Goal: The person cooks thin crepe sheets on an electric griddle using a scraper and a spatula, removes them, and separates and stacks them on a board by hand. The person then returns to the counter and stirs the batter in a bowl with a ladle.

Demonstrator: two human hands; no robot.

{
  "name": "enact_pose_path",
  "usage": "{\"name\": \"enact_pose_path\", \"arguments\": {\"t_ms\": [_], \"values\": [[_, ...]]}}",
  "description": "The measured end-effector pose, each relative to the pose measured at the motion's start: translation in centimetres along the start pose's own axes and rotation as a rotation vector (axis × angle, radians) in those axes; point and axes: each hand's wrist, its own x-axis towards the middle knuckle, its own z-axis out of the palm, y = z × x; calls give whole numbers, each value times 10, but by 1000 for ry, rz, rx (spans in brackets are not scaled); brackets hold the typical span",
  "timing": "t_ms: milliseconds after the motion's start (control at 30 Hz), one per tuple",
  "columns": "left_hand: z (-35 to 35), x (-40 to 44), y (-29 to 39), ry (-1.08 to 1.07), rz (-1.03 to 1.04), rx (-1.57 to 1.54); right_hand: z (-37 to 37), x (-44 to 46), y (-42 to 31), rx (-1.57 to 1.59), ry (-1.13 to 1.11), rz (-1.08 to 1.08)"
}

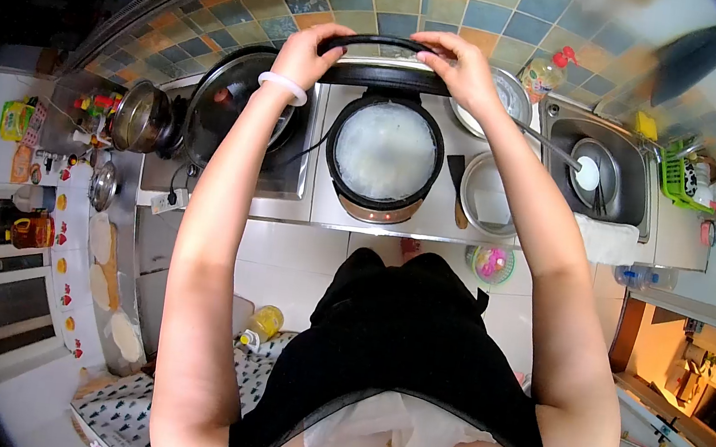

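- L hand: thumb in front, fingers hooked over the far side, pinching the L end of a raised black griddle lid.
- R hand: same job at the R end, thumb under, fingers bent over the top edge; exact fingertip contact hidden.
- Step in hand, as I read it: lid held up by both hands, approx. edge-on, so can't tell its exact tilt. Next move, I'd judge, calls for an even two-handed grip, skin clear of the hot face.
- Elec. griddle centre counter, right under the lid; inside, a thin white flatbread spread nearly rim to rim.
- Just R of it: spatula, dark blade, brown handle. Next, a round pan partly behind the R forearm; pale inside, contents unclear.
- Back R: metal bowl, contents unreadable.
- Far R: sink w/ a metal basin in it; green dish basket beside, loaded w/ crockery.
- L: wok under a glass lid, contents n/a b/c of glare.
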Motion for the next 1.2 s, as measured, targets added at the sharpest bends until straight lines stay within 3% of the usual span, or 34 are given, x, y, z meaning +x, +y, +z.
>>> {"name": "enact_pose_path", "arguments": {"t_ms": [133, 167, 367, 500, 700, 1200], "values": [[3, -39, 27, -138, 146, -18, 4, -46, -25, -10, -121, -17], [8, -49, 25, -194, 116, -122, 8, -58, -25, 10, -172, 62], [29, -113, 35, -372, 49, -31, 24, -119, -19, -28, -301, -52], [60, -153, 21, -428, 23, -22, 40, -159, -9, -81, -398, 9], [114, -201, -2, -399, -42, 37, 69, -206, 22, -170, -409, -23], [164, -234, -16, -404, -183, 111, 97, -247, 60, -336, -433, -41]]}}
